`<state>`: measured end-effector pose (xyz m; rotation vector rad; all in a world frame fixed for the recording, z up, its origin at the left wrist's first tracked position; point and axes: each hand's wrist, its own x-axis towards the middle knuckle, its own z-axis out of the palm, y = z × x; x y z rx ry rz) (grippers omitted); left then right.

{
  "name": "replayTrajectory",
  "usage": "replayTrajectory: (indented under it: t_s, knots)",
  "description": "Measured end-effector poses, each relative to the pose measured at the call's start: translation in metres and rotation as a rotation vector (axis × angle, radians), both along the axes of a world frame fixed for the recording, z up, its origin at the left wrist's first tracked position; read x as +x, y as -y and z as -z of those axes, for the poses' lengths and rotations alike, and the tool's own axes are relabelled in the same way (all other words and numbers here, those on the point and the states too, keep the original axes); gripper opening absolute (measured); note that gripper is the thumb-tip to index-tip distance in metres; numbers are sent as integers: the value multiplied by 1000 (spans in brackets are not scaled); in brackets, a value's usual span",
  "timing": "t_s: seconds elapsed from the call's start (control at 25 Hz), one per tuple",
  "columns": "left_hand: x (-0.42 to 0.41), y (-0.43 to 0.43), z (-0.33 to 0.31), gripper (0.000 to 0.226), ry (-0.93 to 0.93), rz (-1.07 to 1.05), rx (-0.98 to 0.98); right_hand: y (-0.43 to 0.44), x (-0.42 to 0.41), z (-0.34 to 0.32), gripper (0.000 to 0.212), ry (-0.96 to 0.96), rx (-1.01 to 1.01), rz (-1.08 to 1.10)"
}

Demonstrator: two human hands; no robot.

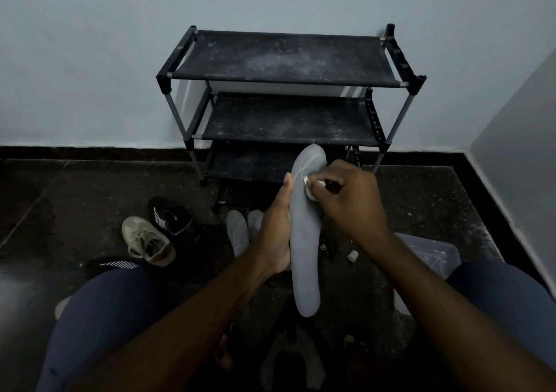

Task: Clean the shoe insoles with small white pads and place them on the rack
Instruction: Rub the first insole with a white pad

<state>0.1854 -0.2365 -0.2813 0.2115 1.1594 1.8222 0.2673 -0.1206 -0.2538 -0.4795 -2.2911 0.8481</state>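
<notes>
My left hand (278,229) grips a long grey insole (305,241) along its left edge and holds it upright in front of me. My right hand (352,199) pinches a small white pad (311,188) and presses it on the upper part of that insole. A pale wet streak runs across the insole's toe end. Two more grey insoles (239,233) lie on the dark floor behind my left hand. The black three-shelf rack (282,57) stands against the wall straight ahead, and nothing lies on the shelf surfaces I can see.
A beige sneaker (147,241) and a black sneaker (171,217) lie on the floor at the left. Another black shoe (112,263) sits by my left knee. A clear plastic container (433,253) stands at the right, with a small white pad (352,255) on the floor near it.
</notes>
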Motion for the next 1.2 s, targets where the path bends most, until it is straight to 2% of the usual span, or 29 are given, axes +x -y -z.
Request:
replayTrajectory:
  t_s: [0.2,0.28,0.36,0.52,0.68,0.76,0.84,0.92,0.96,1.04,1.12,1.2]
  knots:
    - [3,0,-7,69,0,0,47,11,4,-2,10,56,-13,-184]
    - [4,-3,-6,79,-1,-7,59,5,3,-1,9,20,-28,-90]
    - [4,-2,-6,68,-13,1,47,4,1,-3,9,-22,-31,-18]
    - [2,-1,-4,63,46,-1,51,11,2,-4,9,20,-48,-184]
    - [2,2,-3,62,18,14,22,6,1,-4,9,-45,-63,27]
    - [2,3,-8,61,38,2,25,10,1,-6,9,-9,-66,-104]
    - [3,2,-13,70,31,-7,49,11,2,-6,9,17,-147,-191]
    - [6,-1,-14,97,37,2,90,8,1,-5,9,-41,-165,-61]
    - [6,-2,-14,98,27,0,81,7,1,-5,8,-54,-141,-6]
    - [6,-1,-15,69,18,-19,23,10,1,-6,8,-37,-115,-87]
    - [3,0,-12,62,44,-4,16,13,2,-8,10,-9,-142,-228]
    - [3,0,-9,63,88,-14,58,9,0,-7,10,-51,-139,-141]
